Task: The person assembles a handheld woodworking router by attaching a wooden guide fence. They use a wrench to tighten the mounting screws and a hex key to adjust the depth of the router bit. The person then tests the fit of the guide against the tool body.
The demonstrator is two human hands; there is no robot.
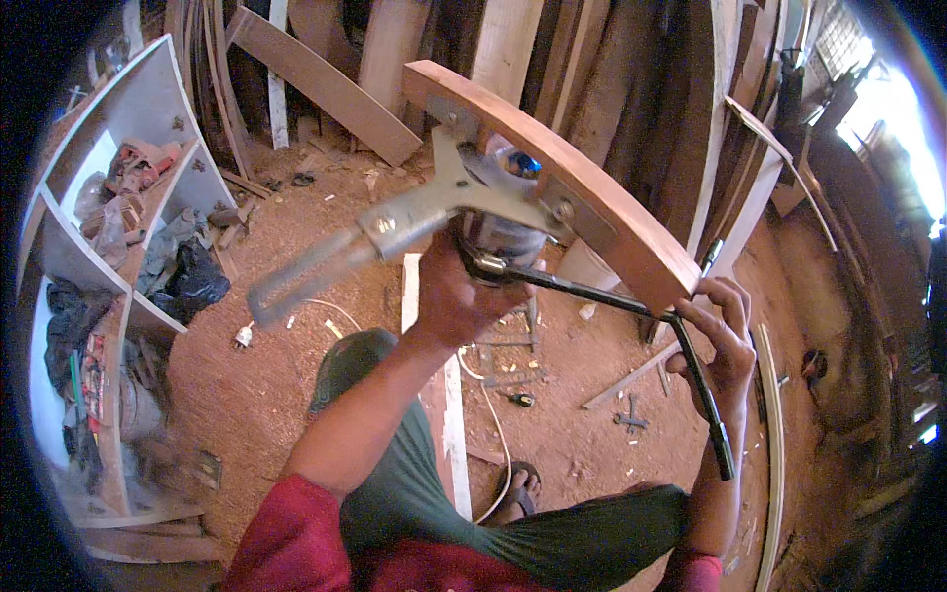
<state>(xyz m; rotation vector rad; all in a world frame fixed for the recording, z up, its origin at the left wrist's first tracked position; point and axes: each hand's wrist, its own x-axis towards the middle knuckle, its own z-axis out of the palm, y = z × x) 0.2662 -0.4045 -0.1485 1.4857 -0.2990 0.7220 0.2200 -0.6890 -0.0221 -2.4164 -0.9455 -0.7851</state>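
In front of me a reddish wooden beam [582, 173] is held up at a slant. A Y-shaped metal bracket [454, 183] with a long looped end is bolted along its side. Below the bracket's fork sits a rounded metal part [503, 235]. My left hand [464, 306] is closed around the underside of this part, its fingers partly hidden. A black bent socket wrench [602, 293] reaches from beside the left hand to the beam's lower right end. There my right hand [728, 331] grips the wrench near its bend, fingertips close to the beam.
White-edged shelving [163, 222] holding tools, bags and cloths stands at the left. Planks [395, 49] lean along the back. On the sawdust-covered floor lie a screwdriver [521, 400], a cross-shaped metal piece [631, 419] and a cord with a white plug [243, 337]. My legs are below.
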